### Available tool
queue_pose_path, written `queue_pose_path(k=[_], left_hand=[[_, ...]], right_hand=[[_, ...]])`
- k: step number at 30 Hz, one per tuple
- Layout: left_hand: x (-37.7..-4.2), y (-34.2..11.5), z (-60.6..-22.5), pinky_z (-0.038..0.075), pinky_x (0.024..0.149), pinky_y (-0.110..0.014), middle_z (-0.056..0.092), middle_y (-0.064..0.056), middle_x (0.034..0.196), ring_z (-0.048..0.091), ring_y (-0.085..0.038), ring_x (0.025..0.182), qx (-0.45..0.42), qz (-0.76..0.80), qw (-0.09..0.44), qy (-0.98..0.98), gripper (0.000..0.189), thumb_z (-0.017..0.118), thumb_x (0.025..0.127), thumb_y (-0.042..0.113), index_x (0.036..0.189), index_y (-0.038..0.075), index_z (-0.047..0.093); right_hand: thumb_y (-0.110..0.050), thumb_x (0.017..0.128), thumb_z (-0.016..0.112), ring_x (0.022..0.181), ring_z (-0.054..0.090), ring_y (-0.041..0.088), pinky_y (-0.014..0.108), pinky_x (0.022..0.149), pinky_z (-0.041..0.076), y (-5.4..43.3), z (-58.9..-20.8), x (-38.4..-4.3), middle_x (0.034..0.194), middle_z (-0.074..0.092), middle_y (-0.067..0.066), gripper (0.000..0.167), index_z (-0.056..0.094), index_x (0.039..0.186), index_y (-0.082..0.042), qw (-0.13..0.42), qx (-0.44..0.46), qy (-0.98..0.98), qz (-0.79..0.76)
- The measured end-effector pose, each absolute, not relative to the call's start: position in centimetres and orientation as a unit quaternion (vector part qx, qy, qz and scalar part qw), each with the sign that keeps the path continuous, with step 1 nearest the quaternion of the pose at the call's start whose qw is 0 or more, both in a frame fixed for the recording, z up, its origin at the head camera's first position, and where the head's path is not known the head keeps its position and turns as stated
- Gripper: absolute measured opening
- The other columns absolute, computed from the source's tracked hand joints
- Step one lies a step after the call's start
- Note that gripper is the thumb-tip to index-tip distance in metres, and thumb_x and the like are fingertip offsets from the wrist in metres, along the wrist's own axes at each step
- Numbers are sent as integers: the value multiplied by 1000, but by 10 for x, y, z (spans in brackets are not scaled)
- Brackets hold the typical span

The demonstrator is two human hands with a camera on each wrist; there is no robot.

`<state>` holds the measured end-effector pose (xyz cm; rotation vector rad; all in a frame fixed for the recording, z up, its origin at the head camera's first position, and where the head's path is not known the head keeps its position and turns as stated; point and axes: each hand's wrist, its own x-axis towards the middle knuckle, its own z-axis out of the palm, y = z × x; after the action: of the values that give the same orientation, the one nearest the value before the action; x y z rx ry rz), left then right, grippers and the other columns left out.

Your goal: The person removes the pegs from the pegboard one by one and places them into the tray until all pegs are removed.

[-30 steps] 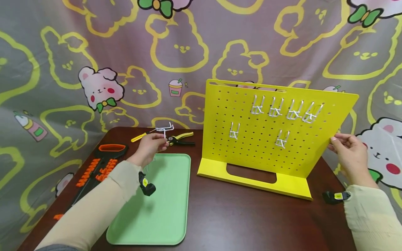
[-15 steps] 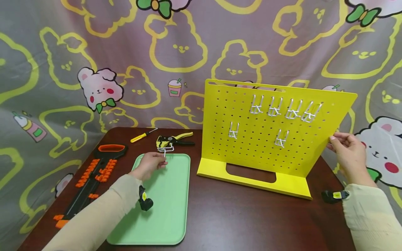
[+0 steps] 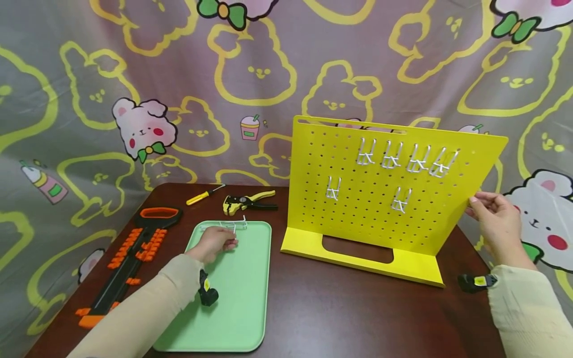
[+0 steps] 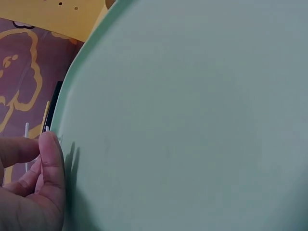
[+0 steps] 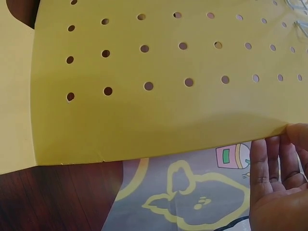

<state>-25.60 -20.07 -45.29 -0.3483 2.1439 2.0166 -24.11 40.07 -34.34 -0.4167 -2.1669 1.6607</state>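
Observation:
My left hand (image 3: 216, 243) pinches a white wire pegboard hook (image 3: 239, 224) by its stem, low over the far end of the green tray (image 3: 243, 303). In the left wrist view, thumb and fingertips meet beside the tray's rim, and part of the hook (image 4: 27, 129) shows behind them. At the right, my right hand (image 3: 502, 228) grips the side edge of the yellow pegboard (image 3: 358, 214), thumb in front and fingers behind. The right wrist view has this hand (image 5: 281, 185) at the board's edge. Several white hooks (image 3: 391, 155) hang in an upper row, and two more (image 3: 333, 189) lower down.
Behind the tray lie a yellow-handled screwdriver (image 3: 198, 198) and yellow-and-black wire strippers (image 3: 248, 202). Left of the tray is a long black rack-like piece (image 3: 121, 273) with orange tabs and an orange-rimmed grip. A patterned curtain (image 3: 259, 59) hangs behind the dark wooden table (image 3: 322, 318).
My left hand has come down and nearer with the hook, from in front of the wire strippers to low over the tray's far end. The right hand keeps its grip on the board.

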Motion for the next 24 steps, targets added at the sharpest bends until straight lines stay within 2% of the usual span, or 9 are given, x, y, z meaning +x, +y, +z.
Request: queue_pose_path(k=[3, 8, 15, 24], left_hand=[[-255, -203, -454, 57, 61, -18, 67, -12, 81, 65, -9, 66, -119, 684, 89, 714, 25, 53, 100, -10, 120, -25, 55], [-254, -208, -454, 57, 60, -19, 65, -11, 75, 65, -10, 63, -121, 694, 89, 704, 15, 54, 98, -9, 105, -20, 61], [-252, -209, -452, 60, 64, -21, 63, -11, 81, 65, -10, 66, -157, 673, 89, 717, 19, 53, 101, -7, 114, -20, 57], [-248, -213, -453, 60, 66, -22, 61, -12, 86, 64, -10, 68, -159, 670, 89, 720, 19, 53, 101, -7, 115, -20, 55]], right_hand=[[-19, 105, 60, 73, 63, -5, 7, 63, 52, 401, -344, -241, 96, 56, -9, 7, 59, 104, -26, 186, -150, -772, 588], [-18, 104, 61, 73, 64, -4, 8, 63, 53, 401, -344, -241, 97, 57, -8, 7, 59, 104, -24, 190, -145, -758, 607], [-16, 104, 62, 74, 64, -3, 8, 64, 53, 401, -346, -242, 97, 57, -6, 7, 60, 105, -22, 196, -131, -744, 625], [-15, 104, 63, 72, 65, -3, 9, 64, 54, 400, -346, -242, 96, 58, -7, 6, 61, 104, -21, 199, -128, -735, 636]])
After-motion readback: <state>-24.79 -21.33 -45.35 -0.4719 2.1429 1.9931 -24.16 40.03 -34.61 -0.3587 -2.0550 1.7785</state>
